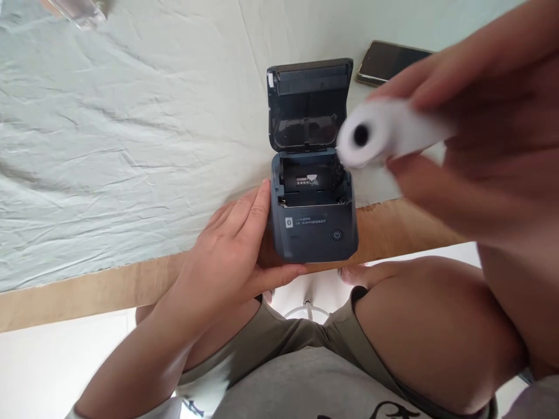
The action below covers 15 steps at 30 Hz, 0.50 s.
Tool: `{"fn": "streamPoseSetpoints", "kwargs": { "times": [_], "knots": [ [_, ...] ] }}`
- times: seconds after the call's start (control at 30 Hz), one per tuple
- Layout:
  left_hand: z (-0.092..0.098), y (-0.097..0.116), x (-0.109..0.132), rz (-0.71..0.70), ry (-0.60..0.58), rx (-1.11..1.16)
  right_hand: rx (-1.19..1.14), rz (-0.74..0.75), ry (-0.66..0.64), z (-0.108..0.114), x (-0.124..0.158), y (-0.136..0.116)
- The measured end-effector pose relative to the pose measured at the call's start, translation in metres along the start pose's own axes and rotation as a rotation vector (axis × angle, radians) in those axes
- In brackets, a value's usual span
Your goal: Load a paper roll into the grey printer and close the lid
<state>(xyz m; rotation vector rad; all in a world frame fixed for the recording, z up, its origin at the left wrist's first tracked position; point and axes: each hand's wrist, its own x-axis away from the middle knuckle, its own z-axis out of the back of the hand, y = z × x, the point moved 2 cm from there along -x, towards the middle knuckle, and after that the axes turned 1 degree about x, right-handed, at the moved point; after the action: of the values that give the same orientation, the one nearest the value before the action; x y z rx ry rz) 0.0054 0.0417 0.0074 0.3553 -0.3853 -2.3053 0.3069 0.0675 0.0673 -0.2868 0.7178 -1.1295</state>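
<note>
A small dark blue label printer (pixel 314 233) stands at the table's near edge with its lid (pixel 308 105) swung up. Inside its compartment a printed sticker shows, and no roll lies there. My left hand (pixel 238 244) rests against the printer's left side and front, fingers along the side and thumb at the front edge. Above and right of the compartment, my right hand (pixel 471 134) pinches a white paper roll (pixel 371 134) between thumb and fingers. The roll's dark core hole faces the camera. Motion blurs this hand and the roll.
A smartphone (pixel 388 63) lies behind my right hand, partly covered by it. A clear plastic object (pixel 85 11) is cut off at the top left. Wrinkled pale green cloth (pixel 131 145) covers the table, leaving a wooden front edge (pixel 144 276) bare. My legs are below.
</note>
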Motion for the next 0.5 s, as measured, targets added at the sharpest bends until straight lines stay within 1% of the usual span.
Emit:
{"fn": "streamPoseSetpoints", "kwargs": {
  "times": [0.03,0.1,0.23,0.37,0.5],
  "knots": [
    [0.0,0.0,0.0,-0.001,0.003,0.007,0.047,0.08,-0.035,-0.006,-0.001,-0.01],
    [0.001,0.001,0.0,-0.007,0.01,0.02,0.117,0.154,-0.076,-0.018,-0.003,-0.021],
    [0.002,0.004,-0.001,0.002,0.006,0.03,0.189,0.147,-0.059,-0.033,-0.013,-0.02],
    [-0.001,0.007,-0.001,0.01,0.019,0.011,0.207,0.142,-0.14,-0.039,-0.02,-0.015],
    [-0.003,0.009,-0.002,0.026,0.058,0.011,0.202,0.054,-0.198,-0.04,-0.023,-0.016]
  ]
}}
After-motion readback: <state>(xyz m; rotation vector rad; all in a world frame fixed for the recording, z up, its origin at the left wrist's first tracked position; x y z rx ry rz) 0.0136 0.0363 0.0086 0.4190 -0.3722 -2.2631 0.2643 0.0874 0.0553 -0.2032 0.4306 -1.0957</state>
